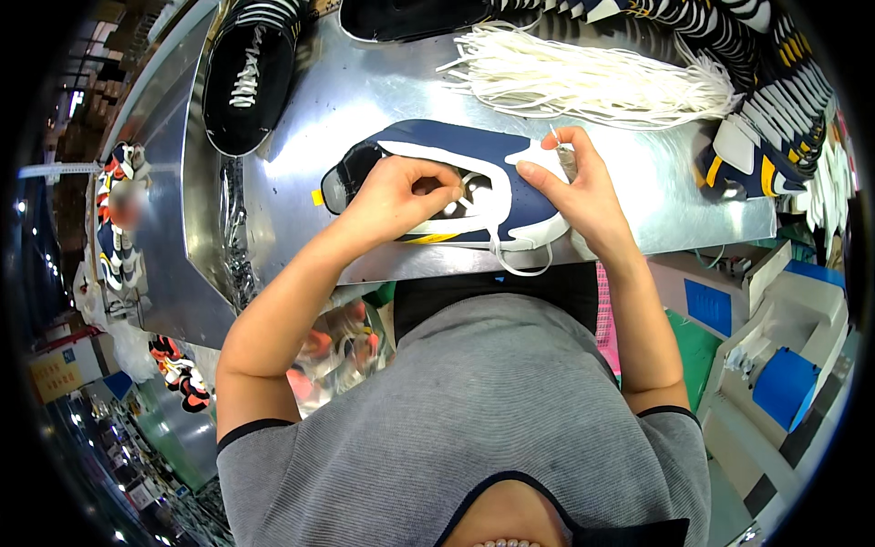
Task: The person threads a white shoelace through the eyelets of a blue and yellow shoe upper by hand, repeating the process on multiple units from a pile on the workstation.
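A navy and white shoe upper with a yellow accent lies on the metal table in front of me, its dark heel end to the left. My left hand is over its opening, thumb and forefinger pinched on a white shoelace. Part of that lace loops over the table's near edge. At the toe end is my right hand, its fingers curled and its thumb by the upper. A thin pale piece shows by the right forefinger; I cannot make out what it is.
Behind the upper lies a bundle of white laces. Stacked shoe uppers stand at the right. A black shoe upper with white lacing lies at the far left. Below the table on the right is an open carton.
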